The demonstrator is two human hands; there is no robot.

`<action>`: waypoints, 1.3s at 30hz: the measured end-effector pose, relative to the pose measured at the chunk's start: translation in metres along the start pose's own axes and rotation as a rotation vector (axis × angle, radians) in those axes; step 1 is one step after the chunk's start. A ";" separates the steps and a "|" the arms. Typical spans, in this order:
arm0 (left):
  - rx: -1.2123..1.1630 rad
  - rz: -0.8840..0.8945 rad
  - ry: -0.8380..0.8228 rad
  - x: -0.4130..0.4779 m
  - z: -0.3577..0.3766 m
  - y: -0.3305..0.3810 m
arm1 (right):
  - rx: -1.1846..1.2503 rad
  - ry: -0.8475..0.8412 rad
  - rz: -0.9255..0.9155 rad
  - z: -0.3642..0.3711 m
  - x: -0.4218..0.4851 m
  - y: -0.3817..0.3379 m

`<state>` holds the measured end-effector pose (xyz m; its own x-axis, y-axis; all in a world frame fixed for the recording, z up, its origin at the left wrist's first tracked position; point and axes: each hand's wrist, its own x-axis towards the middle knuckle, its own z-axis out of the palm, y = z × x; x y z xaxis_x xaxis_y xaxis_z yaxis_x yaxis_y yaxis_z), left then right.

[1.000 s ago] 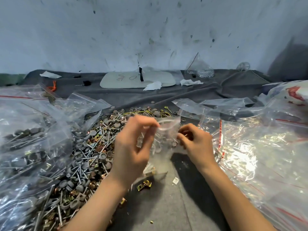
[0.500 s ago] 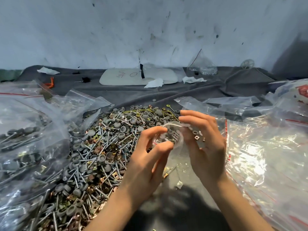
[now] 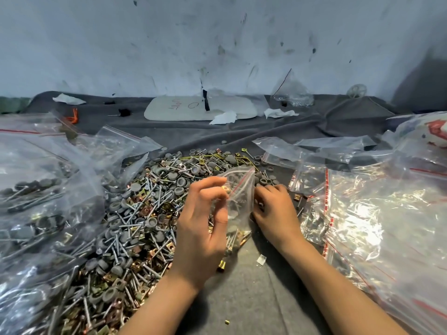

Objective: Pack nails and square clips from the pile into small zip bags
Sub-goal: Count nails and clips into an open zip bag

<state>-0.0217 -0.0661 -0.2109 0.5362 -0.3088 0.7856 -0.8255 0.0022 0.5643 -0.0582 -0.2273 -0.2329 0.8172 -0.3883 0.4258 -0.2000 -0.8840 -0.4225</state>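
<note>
Filling is the step in hand. The left hand (image 3: 203,228) pinches the mouth edge of a small zip bag (image 3: 240,204), held upright between the two hands, with a brass square clip (image 3: 225,189) at its fingertips. The right hand (image 3: 275,211) curls just beside the bag's other edge; whether it grips anything I cannot tell. The pile (image 3: 145,213) spreads left of and beyond the left hand. Next, I judge, the mouth needs holding open so the clip drops in.

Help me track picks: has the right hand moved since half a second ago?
Yes. The right hand dropped from the mouth of the bag to the right edge of the pile, shifting left relative to the scrap.
</note>
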 end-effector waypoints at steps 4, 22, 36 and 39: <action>0.001 0.032 -0.079 0.000 0.000 0.001 | 0.323 0.326 -0.017 -0.021 -0.002 -0.013; 0.056 -0.026 -0.147 0.000 0.002 -0.003 | 0.344 0.251 -0.041 -0.056 0.018 -0.045; 0.064 -0.159 0.068 0.004 -0.001 -0.013 | 0.218 -0.377 0.339 -0.014 0.107 -0.047; 0.066 -0.157 0.046 0.003 0.001 -0.014 | 0.234 -0.333 0.336 -0.022 0.107 -0.045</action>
<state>-0.0084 -0.0678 -0.2166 0.6654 -0.2562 0.7011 -0.7402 -0.1050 0.6641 0.0269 -0.2351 -0.1510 0.8640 -0.5029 -0.0249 -0.3854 -0.6287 -0.6755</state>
